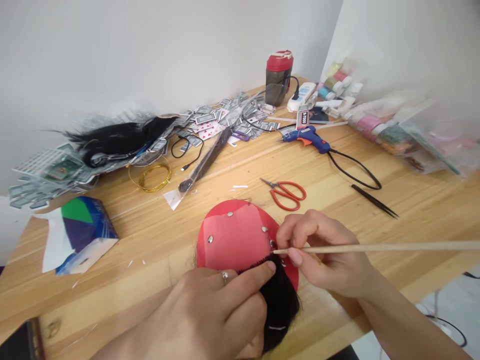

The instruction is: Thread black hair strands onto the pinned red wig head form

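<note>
A round red pad lies in front of me, with a pink mesh piece over it and several silver-headed pins stuck around its edge. Black hair runs from a line of dark knots on the mesh down over the pad's near side. My left hand rests on this hair, index finger pressing near the knots, the other fingers curled around it. Between thumb and fingers of my right hand is a thin wooden stick, whose tip touches or nearly touches the mesh beside the left index fingertip.
Beyond the pad lie red-handled scissors, black tweezers and a blue glue gun. A gold wire coil, hair bundle, tissue pack, phone and red-lidded cup stand around the wooden table.
</note>
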A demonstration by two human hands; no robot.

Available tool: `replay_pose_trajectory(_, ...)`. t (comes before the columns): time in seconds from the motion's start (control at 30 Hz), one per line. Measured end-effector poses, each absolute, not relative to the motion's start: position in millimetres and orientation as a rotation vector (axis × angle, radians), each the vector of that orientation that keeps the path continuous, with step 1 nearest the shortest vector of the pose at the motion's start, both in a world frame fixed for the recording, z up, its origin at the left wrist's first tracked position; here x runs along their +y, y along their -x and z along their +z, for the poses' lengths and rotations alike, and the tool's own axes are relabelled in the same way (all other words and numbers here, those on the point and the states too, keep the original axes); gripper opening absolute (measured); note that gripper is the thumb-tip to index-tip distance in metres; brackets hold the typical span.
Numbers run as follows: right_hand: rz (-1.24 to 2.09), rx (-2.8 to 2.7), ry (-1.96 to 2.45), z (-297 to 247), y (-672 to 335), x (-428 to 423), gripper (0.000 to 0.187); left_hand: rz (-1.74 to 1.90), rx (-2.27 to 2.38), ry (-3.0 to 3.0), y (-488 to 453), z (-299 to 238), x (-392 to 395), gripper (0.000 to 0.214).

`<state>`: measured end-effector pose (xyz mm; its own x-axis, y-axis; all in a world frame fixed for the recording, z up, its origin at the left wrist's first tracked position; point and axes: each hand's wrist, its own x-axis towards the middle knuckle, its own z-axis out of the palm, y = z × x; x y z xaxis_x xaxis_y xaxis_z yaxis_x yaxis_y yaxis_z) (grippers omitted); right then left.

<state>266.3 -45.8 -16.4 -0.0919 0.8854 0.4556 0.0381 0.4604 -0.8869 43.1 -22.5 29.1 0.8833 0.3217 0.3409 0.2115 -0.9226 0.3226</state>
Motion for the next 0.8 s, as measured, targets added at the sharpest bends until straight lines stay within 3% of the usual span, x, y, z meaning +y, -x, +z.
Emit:
replay_pose_trajectory(0.5, 0.885, -1.502, 0.849, -15.6, -266.1, -45.4, 0.021, 0.563, 0.458, -2.736, -42.9, 26.5, -25.8, 0.028)
replay_pose_trajectory(0.8, 1.071, -1.397, 0.858, -14.7, -267.9, -44.7, 0.019, 0.593, 0.441, -2.758, -43.1, 30.1, -23.1, 0.024)
